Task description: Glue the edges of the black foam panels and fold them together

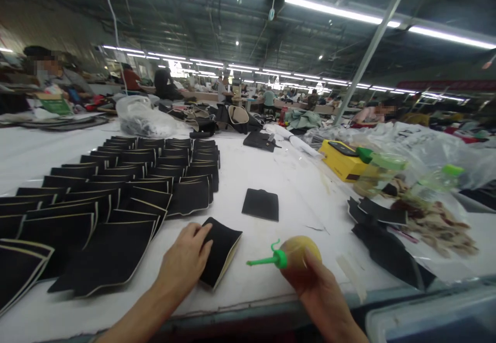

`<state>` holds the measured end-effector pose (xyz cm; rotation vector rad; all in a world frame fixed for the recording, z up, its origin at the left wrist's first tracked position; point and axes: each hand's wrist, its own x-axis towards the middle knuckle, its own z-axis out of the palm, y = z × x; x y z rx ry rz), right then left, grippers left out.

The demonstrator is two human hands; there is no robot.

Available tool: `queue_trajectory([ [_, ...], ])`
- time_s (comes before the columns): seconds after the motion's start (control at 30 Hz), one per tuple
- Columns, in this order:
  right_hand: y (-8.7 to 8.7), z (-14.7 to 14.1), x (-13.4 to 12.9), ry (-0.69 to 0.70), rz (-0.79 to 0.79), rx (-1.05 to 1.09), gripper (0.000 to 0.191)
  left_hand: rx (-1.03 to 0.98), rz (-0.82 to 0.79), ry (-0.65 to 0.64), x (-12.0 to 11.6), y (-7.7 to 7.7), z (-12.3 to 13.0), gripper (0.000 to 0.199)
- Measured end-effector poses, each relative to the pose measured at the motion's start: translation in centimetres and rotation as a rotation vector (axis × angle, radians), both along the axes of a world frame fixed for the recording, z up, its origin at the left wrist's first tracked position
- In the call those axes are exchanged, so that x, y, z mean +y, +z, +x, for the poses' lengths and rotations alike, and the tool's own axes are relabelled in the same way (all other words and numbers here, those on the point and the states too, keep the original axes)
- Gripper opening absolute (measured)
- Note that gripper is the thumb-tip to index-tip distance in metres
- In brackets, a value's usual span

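Observation:
My left hand [188, 250] rests its fingers on a black folded leather piece [220, 250] near the table's front edge. Its thumb and fingers lie over the left side, and a pale edge shows along the piece's right side. In my right hand [320, 286] is a glue bottle [300, 254] with yellowish contents and a green nozzle that points left. The nozzle tip is apart from the leather. A flat black leather piece [261, 204] lies by itself farther back. To the left, overlapping rows of black leather pieces [147, 177] with pale edges cover the table.
A yellow box [341, 161] with a phone [343, 149] on it stands at right. Nearby are a clear bottle [432, 185], brown cloth [442, 229] and black scraps [391, 250]. Plastic bags [143, 115] lie at the back left. Other people work farther off.

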<state>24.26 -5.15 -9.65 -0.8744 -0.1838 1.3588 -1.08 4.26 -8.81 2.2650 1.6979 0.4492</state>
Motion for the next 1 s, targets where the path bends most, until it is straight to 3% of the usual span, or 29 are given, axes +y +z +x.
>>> queue_trajectory([
  [0.07, 0.4, 0.6, -0.1, -0.100, -0.039, 0.165, 0.048, 0.084, 0.084, 0.139, 0.5, -0.5, -1.3, 0.047],
  [0.13, 0.9, 1.3, -0.2, -0.158, -0.064, 0.309, 0.053, 0.036, -0.019, 0.176, 1.3, -0.7, -2.2, 0.046],
  [0.3, 1.6, 4.2, -0.6, -0.079, 0.064, 0.486, 0.059, -0.458, -0.510, 0.198, 1.8, -0.2, -2.6, 0.008],
  [0.43, 1.5, 7.0, -0.6, -0.088, 0.159, 0.497, 0.065, -1.078, -0.720, 0.376, 1.0, 0.0, -2.4, 0.014],
  [0.53, 1.7, 7.8, -0.5, -0.102, 0.151, 0.552, 0.072, -1.387, -0.651, 0.551, 1.3, 0.5, -2.6, 0.023],
  [0.67, 2.6, 7.0, -0.9, -0.064, 0.211, 0.612, 0.068, -1.554, -0.490, 0.663, 3.0, 0.7, -2.7, 0.023],
  [0.87, 2.7, 6.2, -1.4, -0.061, 0.298, 0.602, 0.064, -1.600, -0.452, 0.659, 5.0, -0.6, -2.2, 0.024],
  [1.0, 2.9, 6.4, -1.3, -0.145, 0.348, 0.622, 0.065, -1.544, -0.485, 0.635, 5.4, -1.7, -2.5, 0.016],
])
